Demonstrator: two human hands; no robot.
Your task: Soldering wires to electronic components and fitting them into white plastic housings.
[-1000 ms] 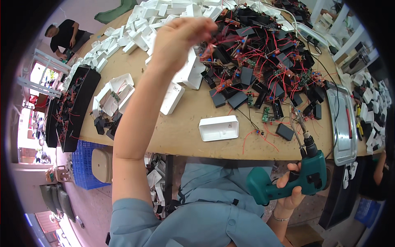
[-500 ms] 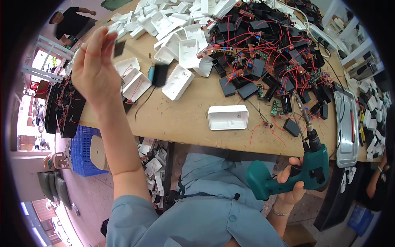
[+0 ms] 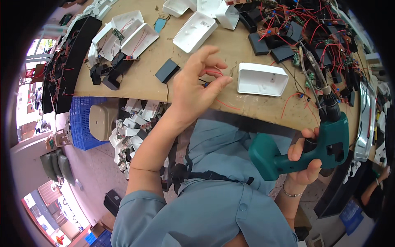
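Observation:
My left hand (image 3: 195, 84) is over the near middle of the table, its fingers curled around a thin red wire (image 3: 213, 73). A small blue part shows beneath its thumb, partly hidden. Beside that hand lies a flat black box (image 3: 167, 71) with a dark lead trailing from it. My right hand (image 3: 306, 158) grips a green cordless drill (image 3: 304, 150) by its handle, finger at the trigger. Its long bit points away over the table edge. Between my hands stands an open white plastic case (image 3: 262, 80), its hollow side facing me.
Another white case (image 3: 195, 32) lies farther back. At left, white cases (image 3: 123, 35) hold boards and wires beside black parts. A heap of black boxes and red wires (image 3: 304, 29) covers the far right, near a metal tray (image 3: 365, 127). A blue crate (image 3: 84, 123) stands at lower left.
My left hand has come from the far left to the near middle of the table. The black box, blurred in the air before, now rests there. My right hand still holds the drill.

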